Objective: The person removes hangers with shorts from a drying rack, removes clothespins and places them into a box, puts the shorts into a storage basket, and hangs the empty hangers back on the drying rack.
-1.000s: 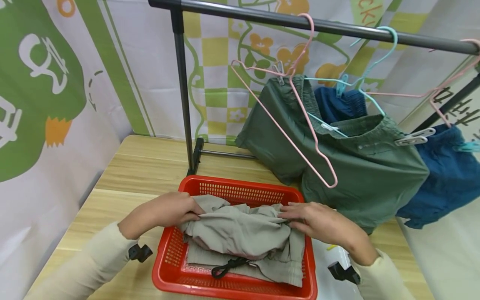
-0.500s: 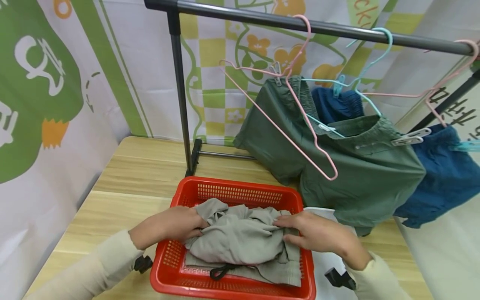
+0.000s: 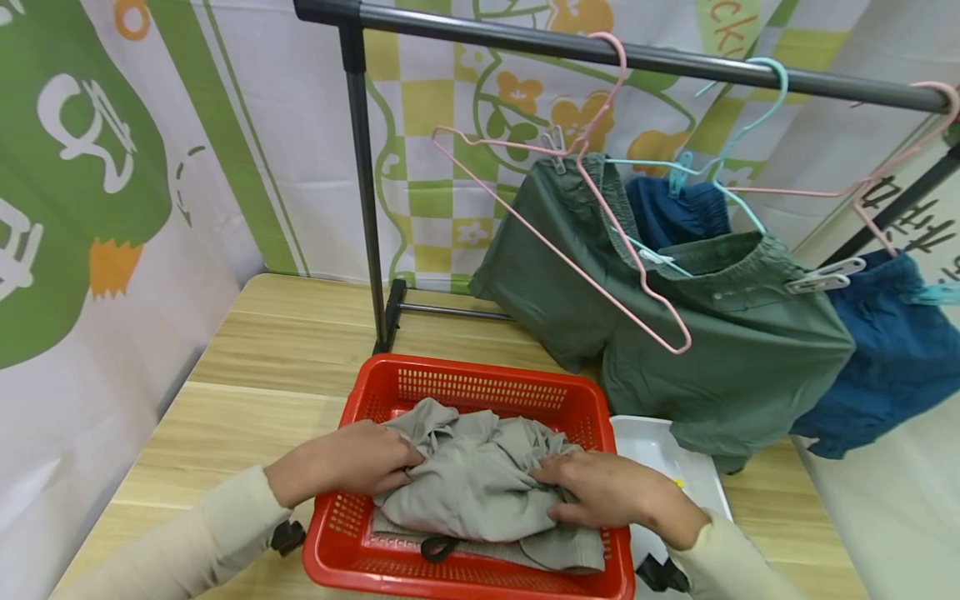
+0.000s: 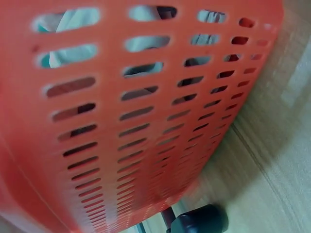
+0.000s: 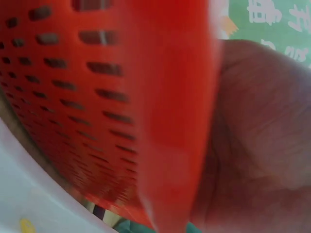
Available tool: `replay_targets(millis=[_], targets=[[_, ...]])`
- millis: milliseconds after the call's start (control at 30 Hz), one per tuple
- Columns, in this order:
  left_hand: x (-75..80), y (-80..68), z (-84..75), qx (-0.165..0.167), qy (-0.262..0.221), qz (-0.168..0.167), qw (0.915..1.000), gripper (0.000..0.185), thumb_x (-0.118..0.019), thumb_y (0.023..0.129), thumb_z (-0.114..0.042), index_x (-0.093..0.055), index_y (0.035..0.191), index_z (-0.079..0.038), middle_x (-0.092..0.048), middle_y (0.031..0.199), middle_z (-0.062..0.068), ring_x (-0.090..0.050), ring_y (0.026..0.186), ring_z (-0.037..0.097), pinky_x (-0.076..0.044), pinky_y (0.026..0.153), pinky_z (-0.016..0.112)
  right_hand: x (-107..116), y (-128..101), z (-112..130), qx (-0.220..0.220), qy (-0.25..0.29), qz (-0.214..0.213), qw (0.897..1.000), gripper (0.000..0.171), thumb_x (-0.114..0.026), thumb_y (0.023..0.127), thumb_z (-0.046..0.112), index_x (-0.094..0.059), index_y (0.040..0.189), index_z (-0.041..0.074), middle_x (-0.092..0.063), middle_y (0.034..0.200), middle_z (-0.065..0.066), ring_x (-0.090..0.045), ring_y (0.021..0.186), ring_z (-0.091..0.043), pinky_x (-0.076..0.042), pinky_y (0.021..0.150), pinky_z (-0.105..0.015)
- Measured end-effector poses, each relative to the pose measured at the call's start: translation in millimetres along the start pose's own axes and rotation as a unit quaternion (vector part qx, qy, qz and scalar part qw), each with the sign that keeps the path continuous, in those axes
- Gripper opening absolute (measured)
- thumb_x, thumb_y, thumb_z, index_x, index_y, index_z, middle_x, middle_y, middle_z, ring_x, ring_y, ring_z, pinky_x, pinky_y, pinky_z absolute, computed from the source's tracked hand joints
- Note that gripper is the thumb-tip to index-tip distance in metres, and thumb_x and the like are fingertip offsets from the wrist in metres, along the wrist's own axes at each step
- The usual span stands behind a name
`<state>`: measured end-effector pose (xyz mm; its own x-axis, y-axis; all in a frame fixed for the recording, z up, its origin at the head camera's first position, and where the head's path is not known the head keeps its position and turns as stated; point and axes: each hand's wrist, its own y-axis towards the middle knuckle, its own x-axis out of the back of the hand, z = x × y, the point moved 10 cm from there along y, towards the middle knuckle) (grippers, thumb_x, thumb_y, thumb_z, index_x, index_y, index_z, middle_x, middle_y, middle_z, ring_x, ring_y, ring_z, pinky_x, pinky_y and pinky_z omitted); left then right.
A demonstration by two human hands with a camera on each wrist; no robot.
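A crumpled grey-beige garment (image 3: pixel 480 483) with a black cord loop (image 3: pixel 438 547) lies in a red plastic basket (image 3: pixel 480 367). At its left end my left hand (image 3: pixel 367 458) grips a bunched fold, fingertips hidden in the cloth. My right hand (image 3: pixel 607 487) reaches over the basket's right rim, thumb and fingers curled into the cloth with a fold between them. The left wrist view is filled by the slotted basket wall (image 4: pixel 141 107), with pale cloth showing through the slots. In the right wrist view, the basket rim (image 5: pixel 170 107) covers part of my right hand (image 5: pixel 262 136).
Behind the basket stands a black clothes rack (image 3: pixel 363 192). Green shorts (image 3: pixel 720 350) and blue shorts (image 3: pixel 885 350) hang from it on clips. A bare pink hanger (image 3: pixel 555 246) juts forward above the basket. A white tray (image 3: pixel 675 450) lies right of the basket on the wooden table (image 3: pixel 247 358).
Both hands have moved inward and down into the basket, gathering the garment toward the middle. The right fingers have curled into the cloth. The pink hanger has swung round slightly.
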<state>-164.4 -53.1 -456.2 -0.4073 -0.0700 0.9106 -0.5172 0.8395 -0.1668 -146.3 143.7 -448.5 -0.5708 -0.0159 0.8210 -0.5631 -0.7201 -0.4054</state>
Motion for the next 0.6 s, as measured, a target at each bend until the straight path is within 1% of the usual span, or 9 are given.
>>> replay_targets(millis=[167, 233, 333, 367, 433, 467, 500, 533, 600], targets=[[4.1, -2.0, 1.4, -0.01, -0.03, -0.01, 0.9994, 0.021, -0.068, 0.097, -0.015, -0.06, 0.08, -0.025, -0.048, 0.07, -0.016, -0.046, 0.063, 0.002, -0.042, 0.058, 0.022, 18.1, -8.7, 0.4, 0.024, 0.035, -0.048, 0.998, 0.039, -0.07, 0.1, 0.025, -0.067, 0.137, 0.012, -0.065, 0.132, 0.002, -0.061, 0.121, -0.016, -0.051, 0.102, -0.045], [8.8, -4.2, 0.7, -0.019, -0.036, -0.02, 0.999, 0.018, -0.068, 0.098, -0.017, -0.061, 0.084, -0.025, -0.05, 0.073, -0.015, -0.049, 0.066, 0.003, -0.044, 0.06, 0.022, 29.6, -17.6, 0.8, 0.03, 0.042, -0.076, 0.996, 0.036, -0.069, 0.101, 0.022, -0.067, 0.135, 0.011, -0.066, 0.131, 0.002, -0.062, 0.119, -0.016, -0.052, 0.1, -0.045], [21.4, -12.0, 1.6, -0.022, -0.042, -0.049, 0.9977, 0.004, -0.068, 0.1, -0.021, -0.072, 0.1, -0.021, -0.065, 0.089, -0.014, -0.061, 0.081, 0.004, -0.054, 0.073, 0.027, 52.3, -36.1, 1.2, 0.032, 0.04, -0.138, 0.989, 0.032, -0.067, 0.102, 0.016, -0.068, 0.134, 0.011, -0.067, 0.13, 0.001, -0.064, 0.117, -0.018, -0.054, 0.098, -0.047], [26.7, -15.0, 1.8, -0.022, -0.045, -0.063, 0.9967, 0.009, -0.068, 0.101, -0.021, -0.074, 0.107, -0.019, -0.069, 0.097, -0.011, -0.064, 0.088, 0.005, -0.057, 0.079, 0.03, 61.4, -44.4, 0.5, 0.029, 0.038, -0.166, 0.985, 0.032, -0.068, 0.101, 0.014, -0.069, 0.132, 0.012, -0.067, 0.129, 0.002, -0.064, 0.115, -0.017, -0.055, 0.096, -0.047], [38.7, -21.7, 4.1, -0.016, -0.041, -0.103, 0.9937, 0.02, -0.069, 0.1, -0.021, -0.075, 0.118, -0.015, -0.072, 0.114, -0.006, -0.066, 0.105, 0.01, -0.057, 0.091, 0.038, 82.3, -65.4, -0.5, 0.022, 0.019, -0.242, 0.97, 0.032, -0.071, 0.098, 0.01, -0.072, 0.129, 0.014, -0.07, 0.125, 0.004, -0.067, 0.11, -0.015, -0.057, 0.091, -0.044], [45.3, -25.6, 5.7, -0.01, -0.037, -0.128, 0.991, 0.023, -0.069, 0.1, -0.02, -0.075, 0.122, -0.013, -0.071, 0.121, -0.003, -0.066, 0.113, 0.014, -0.055, 0.095, 0.042, 92.8, -77.4, -0.7, 0.019, 0.007, -0.283, 0.959, 0.033, -0.073, 0.096, 0.008, -0.072, 0.129, 0.014, -0.07, 0.123, 0.006, -0.068, 0.107, -0.013, -0.058, 0.089, -0.04], [51.2, -29.4, 7.8, -0.003, -0.031, -0.153, 0.9877, 0.024, -0.069, 0.1, -0.019, -0.075, 0.123, -0.013, -0.071, 0.124, 0.0, -0.065, 0.117, 0.017, -0.054, 0.097, 0.045, 103.3, -90.4, -0.7, 0.015, -0.003, -0.326, 0.945, 0.036, -0.075, 0.093, 0.005, -0.073, 0.127, 0.015, -0.071, 0.12, 0.007, -0.068, 0.104, -0.012, -0.058, 0.088, -0.035], [57.3, -33.5, 10.0, 0.006, -0.025, -0.179, 0.9835, 0.025, -0.068, 0.101, -0.017, -0.074, 0.124, -0.012, -0.07, 0.128, 0.002, -0.064, 0.121, 0.02, -0.053, 0.098, 0.047, 113.6, -104.3, -0.3, 0.012, -0.013, -0.369, 0.929, 0.039, -0.077, 0.091, 0.001, -0.073, 0.127, 0.014, -0.072, 0.117, 0.007, -0.068, 0.102, -0.01, -0.057, 0.088, -0.029], [66.3, -42.0, 16.8, 0.032, -0.016, -0.23, 0.9725, 0.028, -0.068, 0.1, -0.014, -0.073, 0.127, -0.01, -0.066, 0.135, 0.007, -0.059, 0.128, 0.026, -0.05, 0.101, 0.052, 132.6, -134.0, 1.2, 0.009, -0.032, -0.459, 0.888, 0.036, -0.077, 0.09, -0.001, -0.074, 0.124, 0.01, -0.074, 0.111, 0.005, -0.066, 0.101, -0.007, -0.052, 0.09, -0.019]])
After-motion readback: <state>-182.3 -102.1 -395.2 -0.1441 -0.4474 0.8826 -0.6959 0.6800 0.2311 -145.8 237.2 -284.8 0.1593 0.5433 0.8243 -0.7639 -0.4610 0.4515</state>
